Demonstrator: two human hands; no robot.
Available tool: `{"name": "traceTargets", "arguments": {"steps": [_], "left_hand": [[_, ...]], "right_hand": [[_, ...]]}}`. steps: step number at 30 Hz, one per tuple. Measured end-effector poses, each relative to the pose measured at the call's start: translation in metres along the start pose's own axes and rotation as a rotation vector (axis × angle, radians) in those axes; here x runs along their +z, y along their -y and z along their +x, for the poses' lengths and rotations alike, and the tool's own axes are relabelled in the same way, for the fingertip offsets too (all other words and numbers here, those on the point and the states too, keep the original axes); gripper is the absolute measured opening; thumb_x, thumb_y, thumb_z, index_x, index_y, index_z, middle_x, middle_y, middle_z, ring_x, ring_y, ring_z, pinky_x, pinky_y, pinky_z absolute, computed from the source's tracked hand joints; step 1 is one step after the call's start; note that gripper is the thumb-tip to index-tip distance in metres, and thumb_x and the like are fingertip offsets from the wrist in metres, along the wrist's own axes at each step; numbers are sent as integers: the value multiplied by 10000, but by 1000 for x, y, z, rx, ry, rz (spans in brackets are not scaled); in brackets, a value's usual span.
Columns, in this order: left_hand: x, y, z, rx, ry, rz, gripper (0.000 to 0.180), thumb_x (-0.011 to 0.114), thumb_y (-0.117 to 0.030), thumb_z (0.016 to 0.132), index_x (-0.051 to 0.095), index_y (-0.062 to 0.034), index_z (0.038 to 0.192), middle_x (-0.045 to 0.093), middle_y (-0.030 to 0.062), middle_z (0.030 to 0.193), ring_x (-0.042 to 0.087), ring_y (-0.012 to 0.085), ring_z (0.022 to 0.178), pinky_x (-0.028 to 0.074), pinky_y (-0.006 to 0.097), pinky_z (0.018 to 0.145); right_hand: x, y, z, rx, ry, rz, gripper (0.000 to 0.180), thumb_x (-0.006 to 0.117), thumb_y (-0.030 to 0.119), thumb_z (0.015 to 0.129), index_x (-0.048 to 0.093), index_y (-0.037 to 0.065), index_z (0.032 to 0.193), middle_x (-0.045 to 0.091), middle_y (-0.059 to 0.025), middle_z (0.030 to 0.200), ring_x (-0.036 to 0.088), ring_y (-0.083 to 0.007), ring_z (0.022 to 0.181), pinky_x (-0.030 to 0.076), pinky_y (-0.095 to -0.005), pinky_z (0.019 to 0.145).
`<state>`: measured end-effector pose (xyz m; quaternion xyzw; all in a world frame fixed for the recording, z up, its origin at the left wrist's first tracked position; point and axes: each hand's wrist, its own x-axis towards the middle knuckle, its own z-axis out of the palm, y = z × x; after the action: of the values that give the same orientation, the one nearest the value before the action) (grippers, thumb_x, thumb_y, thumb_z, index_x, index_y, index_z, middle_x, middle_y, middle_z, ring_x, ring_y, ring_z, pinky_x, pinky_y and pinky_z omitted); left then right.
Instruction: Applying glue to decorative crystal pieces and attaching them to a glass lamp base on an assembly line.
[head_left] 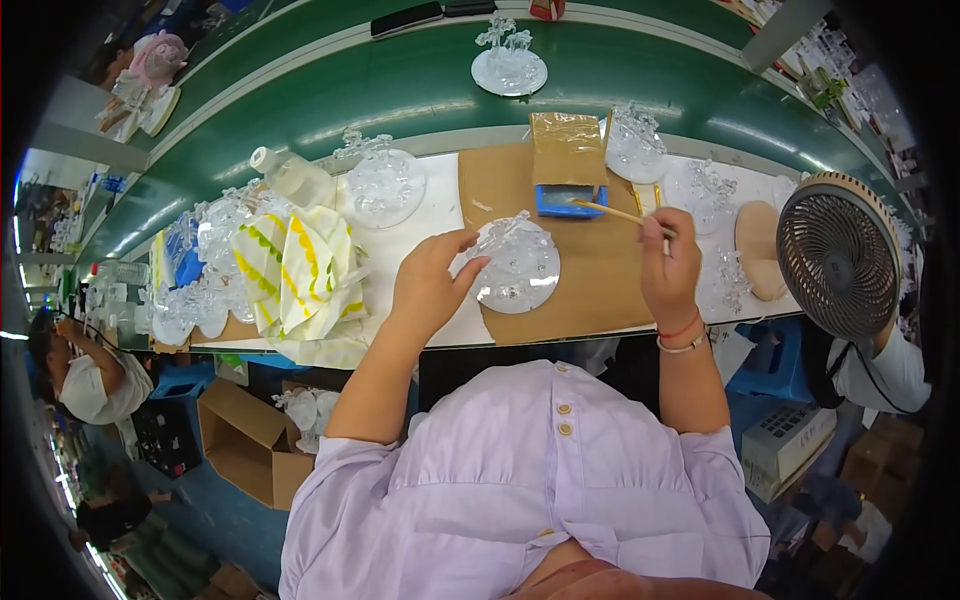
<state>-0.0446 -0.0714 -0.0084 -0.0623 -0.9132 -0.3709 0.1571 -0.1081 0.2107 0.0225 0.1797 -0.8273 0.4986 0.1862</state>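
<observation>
In front of me, a clear round disc with a clear figurine on it rests on the brown cardboard sheet. My left hand is at its left edge, with thumb and index finger apart; whether they touch it I cannot tell. Pinched in my right hand is a thin wooden stick, slanting down to the left. Its far tip reaches over a small blue tray, which stands behind the disc. A taped cardboard flap rises at the back of this tray.
More clear figurines on discs stand left, right and on the green surface beyond. A white-and-yellow cloth and a plastic bottle lie left. At right is a black fan. An open carton sits below the table.
</observation>
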Motion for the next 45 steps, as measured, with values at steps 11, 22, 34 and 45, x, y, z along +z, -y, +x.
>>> {"name": "traceTargets", "arguments": {"steps": [11,22,34,45], "left_hand": [[13,-2,-10,-72,-121,-64,158,727,-94,803,684,-41,946,699,98,883,679,229,754,535,320,673],[14,-2,-10,-94,-111,-99,166,706,-48,825,678,7,979,702,117,869,679,185,758,527,278,705],[19,1,-8,-126,-123,-124,170,704,-55,831,679,5,989,701,104,862,669,163,755,522,269,712],[27,2,-7,-129,-202,-151,128,722,-81,809,687,-24,919,699,102,835,681,201,729,528,290,660]], "right_hand": [[42,-16,25,-202,68,-119,143,593,135,944,557,0,971,615,-118,754,592,-206,642,479,-301,594],[43,-10,31,-153,57,-109,166,594,164,951,552,5,928,616,-117,729,627,-209,639,491,-294,582],[47,-14,37,-145,26,-184,186,631,186,930,559,18,893,627,-103,681,648,-192,604,487,-273,548],[30,-28,33,124,-190,134,195,622,203,947,555,34,875,642,-38,688,566,-46,581,426,-186,520]]}}
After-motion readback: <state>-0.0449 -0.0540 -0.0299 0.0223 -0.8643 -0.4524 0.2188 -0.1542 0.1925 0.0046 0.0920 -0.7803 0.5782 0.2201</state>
